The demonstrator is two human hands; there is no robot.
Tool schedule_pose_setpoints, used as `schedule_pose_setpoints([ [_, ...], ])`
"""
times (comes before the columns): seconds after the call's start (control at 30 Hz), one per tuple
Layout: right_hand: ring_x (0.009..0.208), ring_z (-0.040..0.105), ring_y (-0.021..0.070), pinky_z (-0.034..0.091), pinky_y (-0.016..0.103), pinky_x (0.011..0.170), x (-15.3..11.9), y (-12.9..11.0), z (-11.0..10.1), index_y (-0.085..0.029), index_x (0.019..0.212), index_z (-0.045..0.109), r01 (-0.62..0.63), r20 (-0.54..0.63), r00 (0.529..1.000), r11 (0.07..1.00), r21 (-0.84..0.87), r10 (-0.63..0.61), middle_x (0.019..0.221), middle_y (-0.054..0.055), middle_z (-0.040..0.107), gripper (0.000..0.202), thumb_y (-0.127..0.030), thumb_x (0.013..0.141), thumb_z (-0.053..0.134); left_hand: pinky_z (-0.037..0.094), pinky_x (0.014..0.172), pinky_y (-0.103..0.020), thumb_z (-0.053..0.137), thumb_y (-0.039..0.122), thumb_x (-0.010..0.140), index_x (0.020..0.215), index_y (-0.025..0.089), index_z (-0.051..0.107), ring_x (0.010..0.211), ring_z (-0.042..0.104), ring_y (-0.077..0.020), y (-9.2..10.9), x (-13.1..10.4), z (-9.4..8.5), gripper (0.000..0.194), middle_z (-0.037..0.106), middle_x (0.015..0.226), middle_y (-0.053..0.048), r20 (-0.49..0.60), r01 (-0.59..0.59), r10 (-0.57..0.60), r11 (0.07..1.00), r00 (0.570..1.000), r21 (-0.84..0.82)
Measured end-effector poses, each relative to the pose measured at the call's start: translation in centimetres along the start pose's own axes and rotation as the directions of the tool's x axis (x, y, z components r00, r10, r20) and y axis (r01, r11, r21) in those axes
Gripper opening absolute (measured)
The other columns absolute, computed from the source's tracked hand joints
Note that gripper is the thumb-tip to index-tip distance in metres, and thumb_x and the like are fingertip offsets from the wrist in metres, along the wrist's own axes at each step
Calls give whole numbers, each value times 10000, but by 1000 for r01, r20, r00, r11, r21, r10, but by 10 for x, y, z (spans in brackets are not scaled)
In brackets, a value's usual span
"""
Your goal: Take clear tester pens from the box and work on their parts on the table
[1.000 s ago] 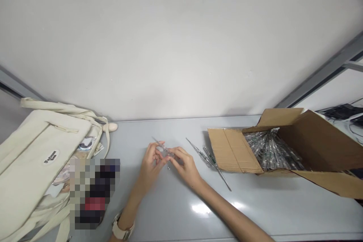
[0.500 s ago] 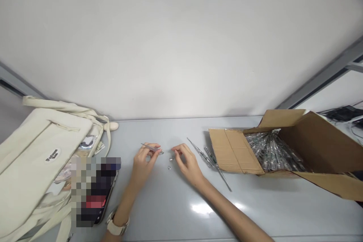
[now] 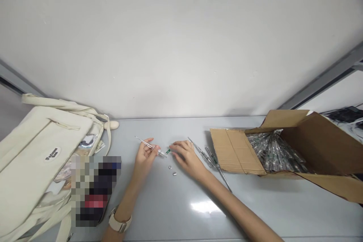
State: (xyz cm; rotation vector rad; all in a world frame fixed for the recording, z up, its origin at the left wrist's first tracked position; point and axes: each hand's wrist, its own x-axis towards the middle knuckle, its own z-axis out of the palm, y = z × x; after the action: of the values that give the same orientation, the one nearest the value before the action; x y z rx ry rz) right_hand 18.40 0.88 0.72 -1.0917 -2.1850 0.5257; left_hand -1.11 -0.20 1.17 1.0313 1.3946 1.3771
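Observation:
My left hand (image 3: 145,156) grips a thin screwdriver (image 3: 159,152) with a clear handle. Its metal shaft points up and left, and the handle end faces my right hand (image 3: 185,155). At the fingertips of my right hand is a small green piece (image 3: 168,151), just off the handle's end. The fingers are curled close around it, though their contact is partly hidden. Two small metal pieces lie on the table below: one silver piece (image 3: 170,167) and another silver piece (image 3: 174,174).
Several similar screwdrivers (image 3: 208,157) lie right of my right hand. Beside them stands an open cardboard box (image 3: 235,151) holding many bagged screwdrivers (image 3: 273,153). On the left are a cream bag (image 3: 31,159) and a phone (image 3: 98,193). A wall (image 3: 181,45) rises behind the table.
The screwdriver has turned so its clear handle shows more fully. A green piece now shows at my right fingertips. One metal piece lies nearer to me and farther right.

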Motion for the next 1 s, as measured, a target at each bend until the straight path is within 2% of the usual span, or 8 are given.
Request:
schedule_pose_setpoints([
  [0.13, 1224, 446, 277, 384, 442, 1013, -14, -16, 0, -150, 1366, 488, 145, 82, 988, 977, -158, -133, 1342, 141, 538, 427, -330, 979, 486, 407, 516, -205, 696, 473, 772, 1145, 154, 514, 572, 543, -90, 4, 2, -3, 524, 699, 807, -47, -1, 52, -52, 998, 999, -45],
  [0.3, 1039, 529, 308, 455, 457, 889, -35, -23, 17, -73, 1224, 567, 76, -3, 996, 917, -391, -84, 1214, 213, 576, 496, -475, 938, 513, 401, 519, -211, 704, 500, 745, 1081, 139, 542, 558, 540, -87, 9, 4, -8, 520, 699, 785, -51, -56, 103, -108, 992, 993, -72],
  [0.43, 1038, 529, 326, 459, 465, 878, -27, -14, 26, -72, 1204, 579, 62, -45, 994, 867, -494, -97, 1220, 232, 563, 589, -573, 899, 523, 368, 488, -204, 726, 515, 701, 1147, 150, 489, 521, 525, -88, 3, 5, -12, 623, 680, 728, -18, -90, 151, -155, 987, 984, -52],
  [0.53, 1032, 530, 330, 460, 455, 873, -13, -7, 28, -65, 1190, 587, 71, -63, 990, 837, -543, -125, 1209, 233, 571, 589, -568, 888, 544, 350, 479, -208, 703, 549, 698, 1179, 149, 466, 473, 483, -90, -5, 6, -16, 669, 612, 622, 40, -59, 156, -152, 986, 987, 63],
  [0.67, 991, 550, 313, 467, 447, 860, -3, -5, 25, -71, 1161, 600, 22, -79, 994, 841, -541, -77, 1178, 219, 591, 488, -493, 931, 515, 345, 504, -218, 628, 539, 766, 1172, 167, 490, 474, 451, -102, -15, 3, -17, 567, 483, 543, 94, 13, 4, -9, 944, 1000, 329],
  [0.77, 1012, 566, 287, 475, 439, 880, -9, -8, 15, -79, 1204, 579, -23, -58, 998, 889, -458, -4, 1199, 208, 591, 413, -395, 990, 421, 333, 512, -221, 560, 505, 826, 1128, 188, 520, 472, 400, -100, -17, -1, -15, 440, 383, 551, 104, 83, -75, 40, 880, 996, 469],
  [0.87, 1212, 511, 286, 459, 453, 976, -23, -9, 4, -99, 1425, 404, 20, 28, 1000, 939, -344, -11, 1377, 204, 507, 540, -427, 997, 399, 340, 531, -233, 521, 487, 850, 1094, 197, 532, 481, 402, -110, -17, -3, -14, 379, 352, 570, 100, 138, -127, 57, 809, 989, 574],
  [1.0, 1463, 231, 265, 346, 486, 1130, -29, -7, 2, -122, 1561, 68, 97, 120, 990, 960, -261, -68, 1562, 180, 290, 767, -501, 983, 401, 366, 576, -258, 476, 484, 874, 1102, 212, 531, 531, 481, -148, -13, -3, -13, 358, 403, 582, 84, 212, -205, 77, 692, 974, 692],
])
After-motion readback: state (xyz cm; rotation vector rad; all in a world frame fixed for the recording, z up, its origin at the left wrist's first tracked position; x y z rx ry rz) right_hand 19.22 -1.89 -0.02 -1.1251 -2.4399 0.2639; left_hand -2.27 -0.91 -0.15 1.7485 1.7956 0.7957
